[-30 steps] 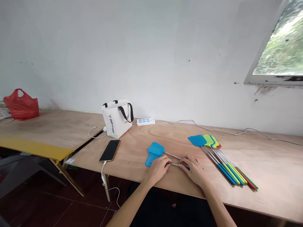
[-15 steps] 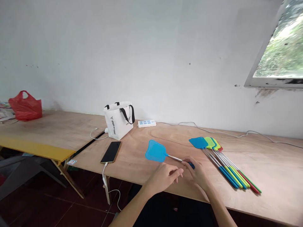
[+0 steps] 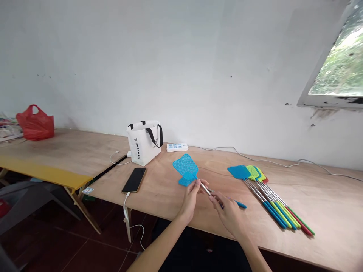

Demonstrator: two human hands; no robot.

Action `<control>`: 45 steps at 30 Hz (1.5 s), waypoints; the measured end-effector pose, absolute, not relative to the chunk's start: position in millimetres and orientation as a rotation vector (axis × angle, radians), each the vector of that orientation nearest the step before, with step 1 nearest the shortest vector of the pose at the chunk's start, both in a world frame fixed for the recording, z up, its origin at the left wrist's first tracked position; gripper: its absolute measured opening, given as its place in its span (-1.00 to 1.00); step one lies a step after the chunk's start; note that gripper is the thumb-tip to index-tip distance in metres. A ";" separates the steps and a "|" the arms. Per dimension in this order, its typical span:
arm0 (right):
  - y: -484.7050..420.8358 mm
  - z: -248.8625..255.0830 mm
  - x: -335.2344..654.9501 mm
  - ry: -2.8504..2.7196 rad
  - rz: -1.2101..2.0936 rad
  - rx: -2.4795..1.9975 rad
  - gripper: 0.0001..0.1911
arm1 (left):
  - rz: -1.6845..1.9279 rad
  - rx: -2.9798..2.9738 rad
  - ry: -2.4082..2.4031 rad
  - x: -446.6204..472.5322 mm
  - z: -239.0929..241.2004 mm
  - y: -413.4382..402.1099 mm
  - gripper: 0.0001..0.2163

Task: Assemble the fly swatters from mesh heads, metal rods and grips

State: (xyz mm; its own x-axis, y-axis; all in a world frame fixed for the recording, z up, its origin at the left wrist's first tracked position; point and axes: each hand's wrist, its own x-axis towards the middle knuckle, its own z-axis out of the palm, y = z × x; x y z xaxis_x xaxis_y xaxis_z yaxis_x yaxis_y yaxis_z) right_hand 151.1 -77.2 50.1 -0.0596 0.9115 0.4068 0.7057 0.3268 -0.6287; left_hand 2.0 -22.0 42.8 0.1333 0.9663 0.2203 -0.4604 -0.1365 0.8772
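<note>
A blue fly swatter is lifted above the wooden table, its mesh head pointing up and away. My left hand pinches its metal shaft just below the head. My right hand grips the shaft lower down, near the blue handle. Under the raised head, a second blue swatter head lies on the table, partly hidden by my left hand. A row of several swatters in blue, green, yellow and red lies to the right, heads away from me.
A white tote bag stands at the back, with a power strip and its cable along the wall. A phone lies charging near the front edge. A red plastic bag sits far left on a second, yellow-edged table.
Both hands rose off the table with the blue swatter, its head swinging up and back. The left hand moved up the shaft to just below the head.
</note>
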 end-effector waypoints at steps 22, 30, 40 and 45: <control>-72.3 62.2 207.9 -1.922 0.447 -1.517 -0.61 | 1.658 0.913 0.639 -44.0 75.7 -1.7 -0.59; -67.4 50.8 198.0 -1.904 0.489 -1.449 -0.61 | 1.765 0.794 0.649 -51.3 80.0 -3.4 -0.51; -69.0 51.7 195.0 -1.941 0.427 -1.423 -0.58 | 1.782 0.844 0.724 -56.5 84.7 -0.6 -0.52; -69.3 52.9 197.1 -1.921 0.420 -1.441 -0.57 | 1.744 0.886 0.720 -51.9 83.6 -3.7 -0.53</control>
State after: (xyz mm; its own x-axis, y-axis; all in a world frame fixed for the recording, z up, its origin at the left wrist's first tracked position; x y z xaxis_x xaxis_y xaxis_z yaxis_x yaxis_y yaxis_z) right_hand 197.1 -69.3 52.9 -0.1470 0.9323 0.3305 0.7094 0.3322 -0.6216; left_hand -51.9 -3.7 83.6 -0.2222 0.9476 0.2295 -0.5100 -0.3136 0.8010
